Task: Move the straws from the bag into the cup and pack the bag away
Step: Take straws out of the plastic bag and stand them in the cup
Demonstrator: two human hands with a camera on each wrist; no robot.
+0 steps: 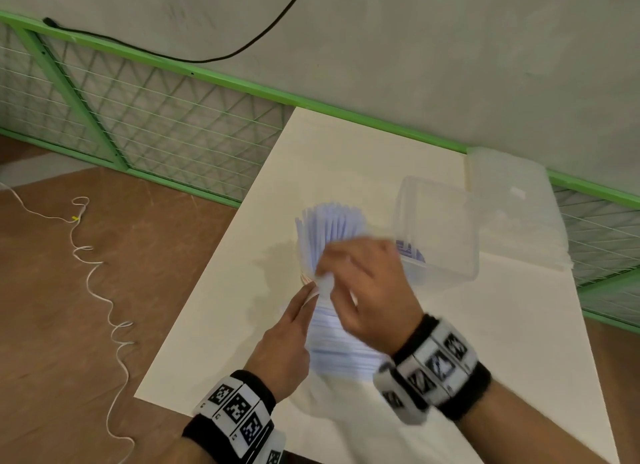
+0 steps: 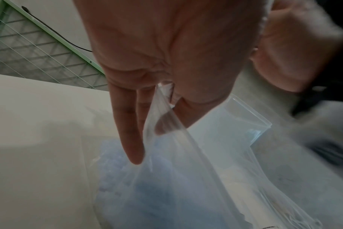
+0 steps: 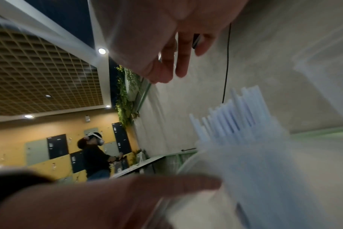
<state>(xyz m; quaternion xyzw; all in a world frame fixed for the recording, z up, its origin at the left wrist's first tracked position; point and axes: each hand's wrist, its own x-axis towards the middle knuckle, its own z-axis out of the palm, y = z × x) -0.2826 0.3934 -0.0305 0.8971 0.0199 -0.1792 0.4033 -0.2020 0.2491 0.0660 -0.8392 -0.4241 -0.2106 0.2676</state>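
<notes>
Left hand (image 1: 284, 339) extends forward, fingers (image 2: 131, 139) mostly straight, thumb and fingers pinching a thin clear film. Right hand (image 1: 367, 290) is raised beside it, blurred, fingers curled, grip unclear. Both wrists carry black bands with coded markers

No words or numbers can be read anywhere. The wristbands (image 1: 239, 415) behind both hands carry black-and-white square code patterns, but these are not letters. A clear box (image 1: 440, 228) just past the right hand (image 1: 367, 287) has something with blue print (image 1: 410, 250) showing through it, too blurry to read. A tiny dark mark sits at the bottom edge of the bag (image 2: 186, 178), too small to read.
</notes>
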